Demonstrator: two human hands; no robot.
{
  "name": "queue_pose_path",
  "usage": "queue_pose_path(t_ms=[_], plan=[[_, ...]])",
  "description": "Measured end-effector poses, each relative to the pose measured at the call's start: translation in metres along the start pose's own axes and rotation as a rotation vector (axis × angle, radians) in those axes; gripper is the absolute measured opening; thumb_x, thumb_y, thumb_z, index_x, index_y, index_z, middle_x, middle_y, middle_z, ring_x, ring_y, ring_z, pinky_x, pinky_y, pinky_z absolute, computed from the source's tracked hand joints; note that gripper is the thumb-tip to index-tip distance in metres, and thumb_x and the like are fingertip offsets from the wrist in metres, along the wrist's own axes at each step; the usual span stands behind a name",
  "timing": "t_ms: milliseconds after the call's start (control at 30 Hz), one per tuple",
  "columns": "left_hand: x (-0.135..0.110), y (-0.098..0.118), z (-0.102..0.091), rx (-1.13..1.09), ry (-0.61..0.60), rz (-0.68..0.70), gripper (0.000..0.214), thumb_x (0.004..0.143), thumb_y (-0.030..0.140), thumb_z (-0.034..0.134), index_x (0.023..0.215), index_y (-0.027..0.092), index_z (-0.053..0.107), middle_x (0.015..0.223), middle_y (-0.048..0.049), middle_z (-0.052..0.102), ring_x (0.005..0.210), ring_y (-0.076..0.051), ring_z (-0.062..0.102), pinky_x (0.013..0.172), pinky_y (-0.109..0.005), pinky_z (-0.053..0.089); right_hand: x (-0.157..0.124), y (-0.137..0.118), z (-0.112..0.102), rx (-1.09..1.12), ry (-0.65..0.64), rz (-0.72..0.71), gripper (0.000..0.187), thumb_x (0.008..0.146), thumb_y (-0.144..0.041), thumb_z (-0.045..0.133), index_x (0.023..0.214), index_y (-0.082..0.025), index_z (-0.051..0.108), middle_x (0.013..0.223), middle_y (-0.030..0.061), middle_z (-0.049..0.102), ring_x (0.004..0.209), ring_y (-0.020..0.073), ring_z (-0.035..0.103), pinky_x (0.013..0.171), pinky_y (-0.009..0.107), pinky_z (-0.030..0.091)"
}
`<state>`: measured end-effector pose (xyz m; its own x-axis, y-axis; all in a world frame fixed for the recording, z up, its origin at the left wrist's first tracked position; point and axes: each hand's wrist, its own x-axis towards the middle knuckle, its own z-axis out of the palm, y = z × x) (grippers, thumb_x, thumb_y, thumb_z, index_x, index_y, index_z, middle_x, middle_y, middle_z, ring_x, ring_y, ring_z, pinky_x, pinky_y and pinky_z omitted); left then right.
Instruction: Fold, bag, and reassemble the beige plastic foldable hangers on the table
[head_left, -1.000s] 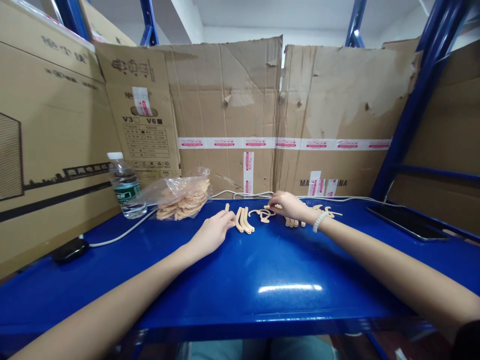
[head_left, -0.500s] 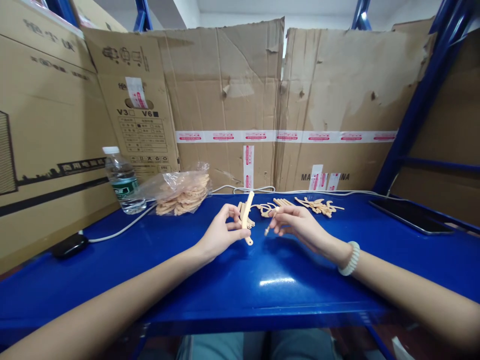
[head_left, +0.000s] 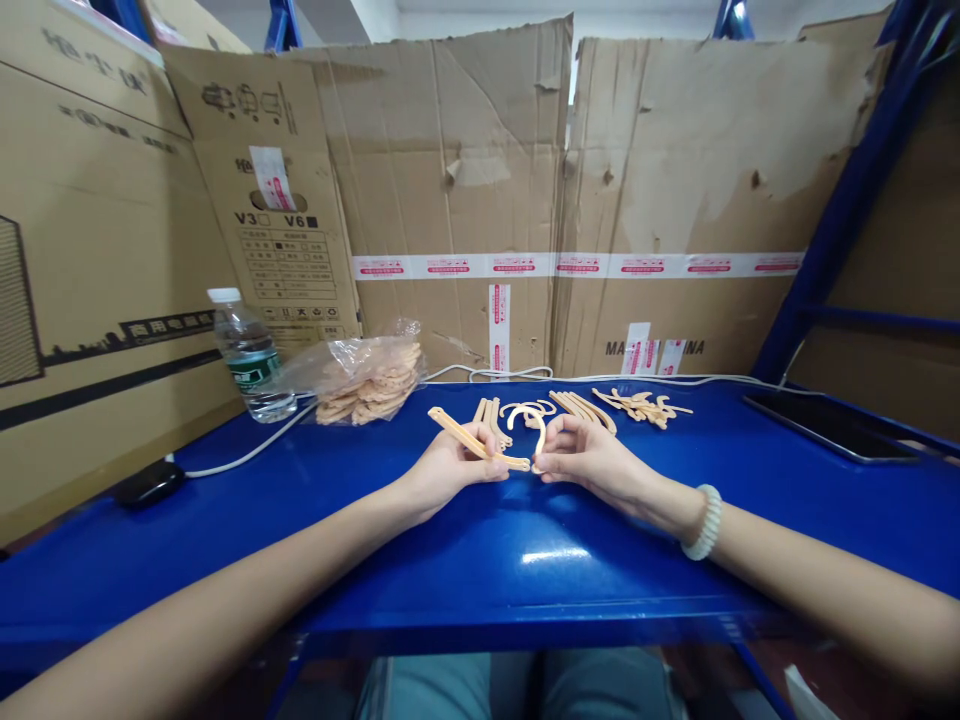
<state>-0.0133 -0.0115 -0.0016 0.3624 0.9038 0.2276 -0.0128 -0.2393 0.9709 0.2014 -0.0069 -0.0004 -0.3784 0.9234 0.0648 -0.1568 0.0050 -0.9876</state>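
Observation:
My left hand (head_left: 457, 462) is closed on a straight, pale wooden strip (head_left: 455, 430) that slants down to the right, its lower end bent slightly and lying by my right fingertips. Pinched in my right hand (head_left: 585, 460) is a curved, hook-shaped wooden piece (head_left: 538, 425); its lower end is close to the strip's end, and I cannot tell whether they touch. Just behind the hands lie several straight strips (head_left: 491, 415), some curved pieces (head_left: 517, 408) and a row of longer bent strips (head_left: 583, 408). A heap of small forked pieces (head_left: 645, 407) sits farther right.
A clear plastic bag of wooden pieces (head_left: 371, 385) and a water bottle (head_left: 251, 365) stand back left. A black device (head_left: 150, 484) with a white cable (head_left: 247, 455) lies at left. At right is a dark tablet (head_left: 829, 425). Cardboard (head_left: 457, 180) walls the blue table (head_left: 420, 570).
The left hand's strip has turned from nearly upright to slanting leftward at its top. My right hand has turned its piece, so the curve now shows, and moved closer to the strip's end.

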Motion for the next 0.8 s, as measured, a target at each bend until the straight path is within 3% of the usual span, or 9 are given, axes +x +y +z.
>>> queue_pose_path(t_ms=[133,333,467,667,800], plan=[[-0.0002,0.0015,-0.0005,0.116,-0.015,0.039,0.031,0.064,0.029,0.082,0.064,0.018,0.053,0.062,0.0060,0.051,0.060,-0.011,0.050,0.061,-0.024,0.042,0.0034,0.0034,-0.0046,0.042,-0.034,0.013,0.049,0.051,-0.024,0.093,0.085,-0.020,0.059,0.071,-0.0041,0.070,0.066,0.0123,0.069,0.073,0.030,0.059],[-0.0022,0.0037,0.0004,0.237,-0.035,0.103,0.026,0.068,0.024,0.076,0.061,0.018,0.052,0.062,0.0058,0.049,0.059,-0.010,0.047,0.059,-0.023,0.037,0.0018,0.0025,-0.0066,0.057,-0.124,0.098,0.029,0.061,-0.029,0.090,0.077,-0.015,0.070,0.077,0.0005,0.071,0.073,0.0107,0.069,0.081,0.024,0.058],[-0.0037,0.0047,0.0013,0.298,-0.069,0.155,0.025,0.069,0.026,0.073,0.061,0.018,0.052,0.065,0.0038,0.053,0.059,-0.011,0.048,0.059,-0.024,0.038,-0.0023,-0.0007,-0.0034,0.075,-0.179,0.149,0.031,0.065,-0.034,0.089,0.080,-0.014,0.071,0.089,0.0045,0.073,0.084,0.0138,0.072,0.083,0.024,0.058],[-0.0038,0.0049,0.0014,0.396,-0.091,0.257,0.016,0.067,0.020,0.072,0.058,0.018,0.058,0.069,-0.0005,0.059,0.071,-0.017,0.055,0.068,-0.028,0.041,-0.0048,-0.0046,-0.0002,0.044,-0.230,0.168,0.034,0.064,-0.034,0.089,0.079,-0.013,0.067,0.082,0.0061,0.074,0.078,0.0150,0.074,0.077,0.023,0.059],[-0.0055,0.0027,0.0029,0.419,-0.084,0.269,0.016,0.067,0.020,0.071,0.058,0.018,0.059,0.070,-0.0017,0.060,0.070,-0.017,0.057,0.067,-0.029,0.042,-0.0042,-0.0013,0.0018,0.011,-0.185,0.124,0.039,0.060,-0.039,0.090,0.075,-0.014,0.064,0.074,0.0043,0.074,0.070,0.0136,0.073,0.070,0.021,0.058]])
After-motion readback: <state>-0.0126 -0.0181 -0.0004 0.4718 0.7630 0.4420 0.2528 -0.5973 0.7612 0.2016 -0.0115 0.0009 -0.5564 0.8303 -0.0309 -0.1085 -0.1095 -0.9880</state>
